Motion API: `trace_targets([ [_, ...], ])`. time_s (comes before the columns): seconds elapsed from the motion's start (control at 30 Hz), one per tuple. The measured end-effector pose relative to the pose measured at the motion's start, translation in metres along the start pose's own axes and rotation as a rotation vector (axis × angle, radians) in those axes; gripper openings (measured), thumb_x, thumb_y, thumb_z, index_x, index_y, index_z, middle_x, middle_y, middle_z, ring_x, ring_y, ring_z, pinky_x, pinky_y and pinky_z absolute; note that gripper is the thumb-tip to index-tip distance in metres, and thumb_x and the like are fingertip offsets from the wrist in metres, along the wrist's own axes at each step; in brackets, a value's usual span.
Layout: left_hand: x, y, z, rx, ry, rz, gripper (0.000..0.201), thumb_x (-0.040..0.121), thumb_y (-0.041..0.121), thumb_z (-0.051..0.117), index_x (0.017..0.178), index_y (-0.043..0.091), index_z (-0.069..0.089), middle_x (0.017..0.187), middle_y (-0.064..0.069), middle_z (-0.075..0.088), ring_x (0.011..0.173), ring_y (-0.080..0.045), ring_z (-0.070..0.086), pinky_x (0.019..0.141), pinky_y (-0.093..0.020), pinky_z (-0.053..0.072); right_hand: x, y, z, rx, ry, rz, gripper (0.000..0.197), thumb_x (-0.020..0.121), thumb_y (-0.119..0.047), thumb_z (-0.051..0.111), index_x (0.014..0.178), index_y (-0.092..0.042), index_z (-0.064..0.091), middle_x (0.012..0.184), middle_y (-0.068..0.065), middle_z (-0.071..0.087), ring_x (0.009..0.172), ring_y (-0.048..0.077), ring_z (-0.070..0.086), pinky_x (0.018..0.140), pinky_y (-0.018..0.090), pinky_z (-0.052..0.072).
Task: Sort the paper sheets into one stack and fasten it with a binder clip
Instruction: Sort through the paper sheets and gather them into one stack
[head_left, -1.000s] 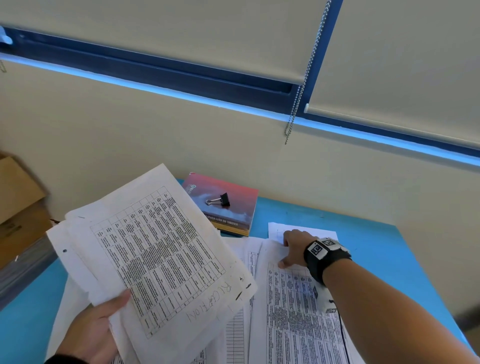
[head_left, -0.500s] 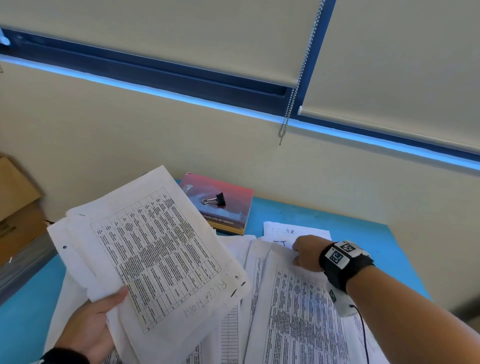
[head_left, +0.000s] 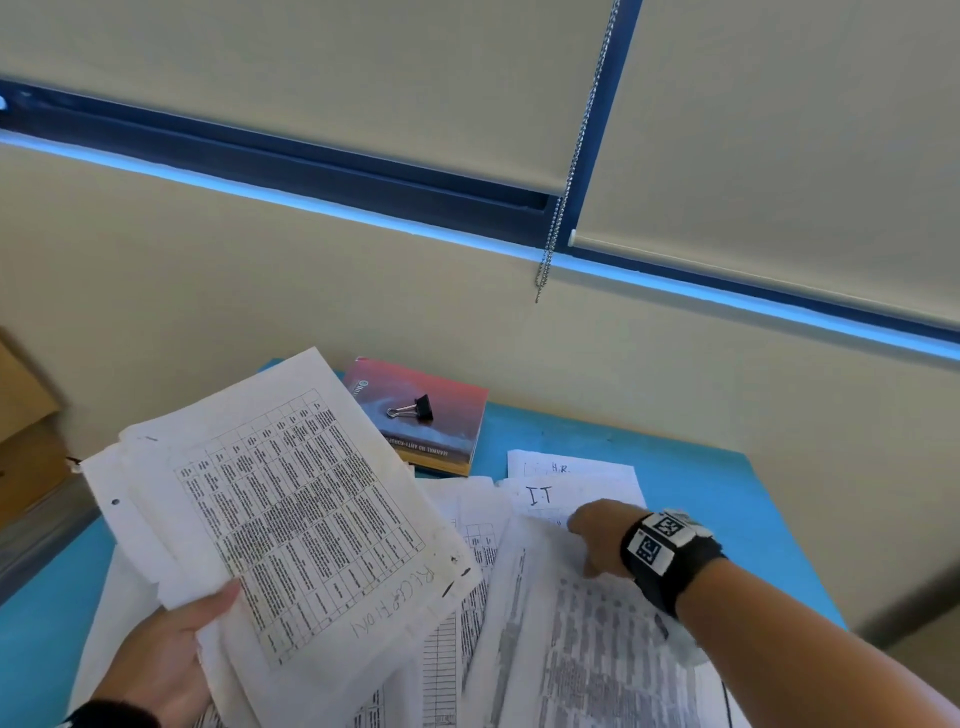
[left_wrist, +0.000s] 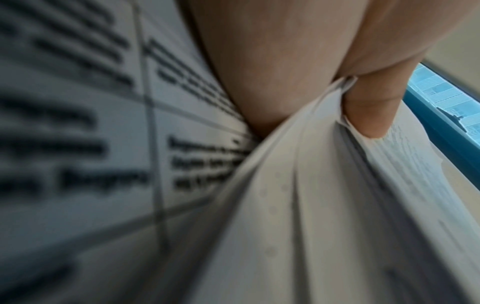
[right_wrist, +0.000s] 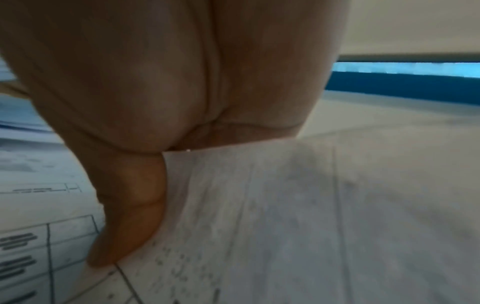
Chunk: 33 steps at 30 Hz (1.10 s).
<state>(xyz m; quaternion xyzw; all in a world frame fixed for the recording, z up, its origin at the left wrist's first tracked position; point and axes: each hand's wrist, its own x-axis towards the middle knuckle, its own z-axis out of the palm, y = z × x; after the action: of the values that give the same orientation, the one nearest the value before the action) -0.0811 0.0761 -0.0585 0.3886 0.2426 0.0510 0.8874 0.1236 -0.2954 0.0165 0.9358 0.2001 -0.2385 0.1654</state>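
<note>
Left hand grips fanned bundle of printed sheets, lifted clear of blue worktop, thumb on top sheet (handwriting along its lower edge). Red book lies at worktop's far edge by wall; black binder clip rests on its cover. Right of book, loose sheets overlap on worktop, one marked "IT". Right hand grips edge of a loose sheet just below that mark.

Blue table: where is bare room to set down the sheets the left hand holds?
Bare blue table lies right of the book, behind the sheet marked IT, and at the left edge. Loose sheets crowd the middle.
</note>
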Motion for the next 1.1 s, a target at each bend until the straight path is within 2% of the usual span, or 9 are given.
trace_targets([
  [0.07, 0.001, 0.0, -0.001, 0.006, -0.004, -0.005, 0.043, 0.094, -0.001, 0.045, 0.097, 0.025, 0.079, 0.121, -0.013, 0.069, 0.114, -0.038, 0.062, 0.091, -0.058, 0.049, -0.001, 0.015, -0.003, -0.074, 0.022, 0.013, 0.035, 0.085, -0.03, 0.067, 0.117, -0.016, 0.061, 0.121, 0.006, 0.064, 0.113, 0.028, 0.06, 0.096, 0.044, 0.049],
  [0.13, 0.003, 0.0, -0.004, -0.001, -0.01, -0.023, 0.043, 0.094, 0.0, 0.045, 0.097, 0.025, 0.079, 0.123, -0.014, 0.068, 0.115, -0.039, 0.061, 0.102, -0.061, 0.04, -0.003, 0.029, -0.008, -0.103, 0.075, 0.04, 0.024, 0.086, -0.03, 0.062, 0.107, -0.018, 0.061, 0.112, 0.004, 0.065, 0.104, 0.027, 0.063, 0.09, 0.043, 0.052],
  [0.23, 0.003, 0.0, -0.004, -0.015, -0.016, -0.041, 0.039, 0.091, 0.0, 0.047, 0.099, 0.022, 0.079, 0.123, -0.017, 0.067, 0.112, -0.041, 0.063, 0.108, -0.062, 0.032, 0.001, 0.037, -0.012, -0.096, 0.126, 0.059, 0.031, 0.089, -0.034, 0.059, 0.116, -0.018, 0.059, 0.118, 0.004, 0.059, 0.109, 0.028, 0.061, 0.087, 0.039, 0.051],
  [0.47, 0.008, -0.003, -0.006, -0.016, 0.007, -0.009, 0.045, 0.09, -0.001, 0.046, 0.122, 0.023, 0.067, 0.125, -0.016, 0.067, 0.106, -0.038, 0.067, 0.085, -0.059, 0.052, 0.028, 0.016, -0.002, 0.068, 0.117, 0.016, 0.042, 0.088, -0.033, 0.063, 0.124, -0.014, 0.055, 0.144, 0.004, 0.042, 0.12, 0.029, 0.054, 0.097, 0.038, 0.046],
  [0.63, 0.012, -0.004, -0.008, -0.018, 0.036, -0.017, 0.053, 0.082, 0.004, 0.053, 0.135, 0.008, 0.054, 0.126, -0.016, 0.066, 0.107, -0.038, 0.067, 0.083, -0.06, 0.052, 0.04, 0.015, 0.0, 0.163, 0.087, 0.053, 0.024, 0.086, -0.033, 0.066, 0.099, -0.022, 0.048, 0.114, 0.006, 0.061, 0.089, 0.023, 0.05, 0.077, 0.029, 0.039],
  [0.77, 0.012, -0.004, -0.007, 0.009, 0.059, -0.008, 0.074, 0.062, 0.008, 0.07, 0.134, 0.011, 0.056, 0.125, -0.015, 0.067, 0.109, -0.039, 0.066, 0.086, -0.066, 0.046, 0.038, 0.012, 0.001, 0.128, 0.119, 0.051, 0.025, 0.088, -0.035, 0.063, 0.093, -0.02, 0.043, 0.113, 0.007, 0.062, 0.099, 0.026, 0.058, 0.075, 0.03, 0.04],
  [0.9, 0.014, -0.005, -0.01, -0.006, 0.074, -0.015, 0.052, 0.083, 0.004, 0.054, 0.134, 0.013, 0.056, 0.127, -0.015, 0.066, 0.115, -0.039, 0.062, 0.098, -0.069, 0.038, 0.034, 0.013, 0.003, 0.127, 0.145, 0.05, 0.035, 0.085, -0.033, 0.068, 0.108, -0.017, 0.047, 0.119, 0.007, 0.06, 0.103, 0.027, 0.059, 0.081, 0.035, 0.047],
  [1.0, 0.013, -0.003, -0.013, -0.038, 0.092, -0.028, 0.049, 0.088, 0.005, 0.054, 0.135, 0.018, 0.057, 0.129, -0.013, 0.065, 0.121, -0.041, 0.058, 0.107, -0.069, 0.029, 0.035, 0.015, -0.002, 0.076, 0.142, 0.031, 0.049, 0.08, -0.036, 0.075, 0.119, -0.02, 0.052, 0.143, 0.004, 0.042, 0.119, 0.029, 0.051, 0.094, 0.042, 0.045],
  [1.1, 0.014, -0.002, -0.014, 0.004, 0.137, 0.0, 0.063, 0.075, 0.01, 0.07, 0.135, 0.024, 0.057, 0.131, -0.01, 0.064, 0.126, -0.039, 0.054, 0.106, -0.068, 0.031, 0.041, 0.012, -0.013, -0.067, 0.094, -0.03, 0.05, 0.077, -0.038, 0.078, 0.119, -0.02, 0.057, 0.162, -0.002, 0.013, 0.138, 0.032, 0.032, 0.105, 0.047, 0.037],
])
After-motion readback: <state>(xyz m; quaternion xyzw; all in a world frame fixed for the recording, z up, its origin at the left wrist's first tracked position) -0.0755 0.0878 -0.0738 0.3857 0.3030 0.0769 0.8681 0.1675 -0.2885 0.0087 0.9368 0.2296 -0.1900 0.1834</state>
